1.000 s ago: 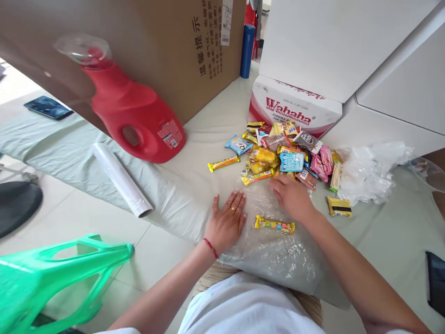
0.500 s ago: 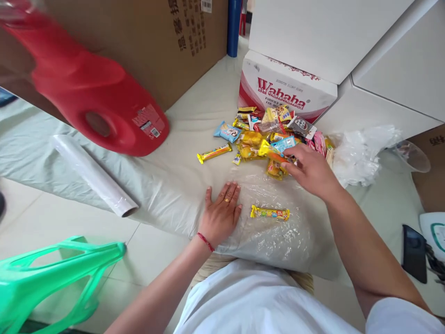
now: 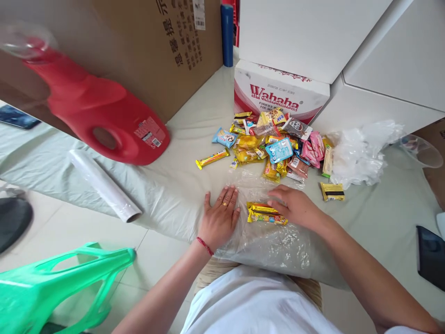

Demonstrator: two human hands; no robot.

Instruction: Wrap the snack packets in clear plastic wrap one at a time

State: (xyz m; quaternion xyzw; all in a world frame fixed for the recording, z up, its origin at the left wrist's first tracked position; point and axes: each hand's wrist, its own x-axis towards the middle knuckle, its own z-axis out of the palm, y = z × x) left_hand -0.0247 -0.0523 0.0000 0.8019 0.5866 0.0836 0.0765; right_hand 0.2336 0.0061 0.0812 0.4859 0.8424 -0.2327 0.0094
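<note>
My left hand [image 3: 220, 215] lies flat with its fingers spread on a sheet of clear plastic film [image 3: 278, 241] spread over the pale cloth. Just right of it, two yellow snack bars [image 3: 266, 213] lie side by side on the film. My right hand [image 3: 297, 206] rests at their right end, fingers curled on the upper bar. Behind the film sits a pile of wrapped snacks [image 3: 274, 148]. A single yellow bar [image 3: 212, 158] lies left of the pile and a yellow-black packet [image 3: 332, 191] to its right.
A red detergent jug [image 3: 100, 120] and a roll of film [image 3: 104, 185] lie at the left, before a big cardboard box [image 3: 146, 46]. A Wahaha carton [image 3: 281, 93] stands behind the snacks. A crumpled plastic bag [image 3: 361, 153], a phone [image 3: 431, 257] and a green stool [image 3: 52, 287] are nearby.
My right hand went up to the snack pile, took a yellow bar and brought it down beside the bar lying on the film. My left hand stayed flat.
</note>
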